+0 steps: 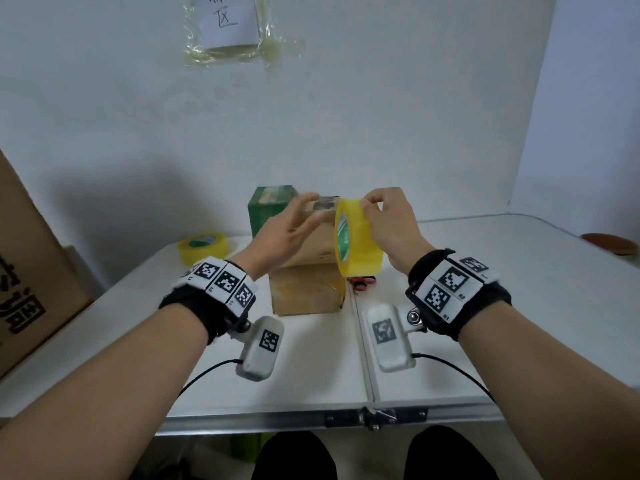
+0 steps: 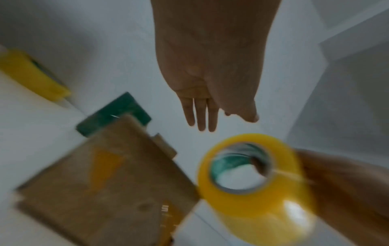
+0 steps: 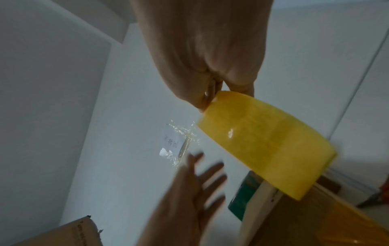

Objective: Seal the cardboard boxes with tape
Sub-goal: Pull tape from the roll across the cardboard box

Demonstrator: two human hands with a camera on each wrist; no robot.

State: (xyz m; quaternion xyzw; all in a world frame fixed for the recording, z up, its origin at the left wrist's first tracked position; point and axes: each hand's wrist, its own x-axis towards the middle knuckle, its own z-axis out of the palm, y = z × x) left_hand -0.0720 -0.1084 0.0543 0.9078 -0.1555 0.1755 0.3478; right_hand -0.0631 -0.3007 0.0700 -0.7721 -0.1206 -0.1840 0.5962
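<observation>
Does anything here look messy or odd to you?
Only the paper sign on the wall: it is stuck up under crumpled, wrinkled clear tape. The cardboard box on the table already carries yellowish tape patches.

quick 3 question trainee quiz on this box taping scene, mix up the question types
1. True or false: the left hand grips the raised tape roll.
2. Which hand holds that roll? A) left B) right hand C) both
3. Fill in: a spare tape roll lies on the table to the ____ of the brown cardboard box.

Key: 1 false, its fingers are spread and hold nothing; 2 B; 3 left.
</observation>
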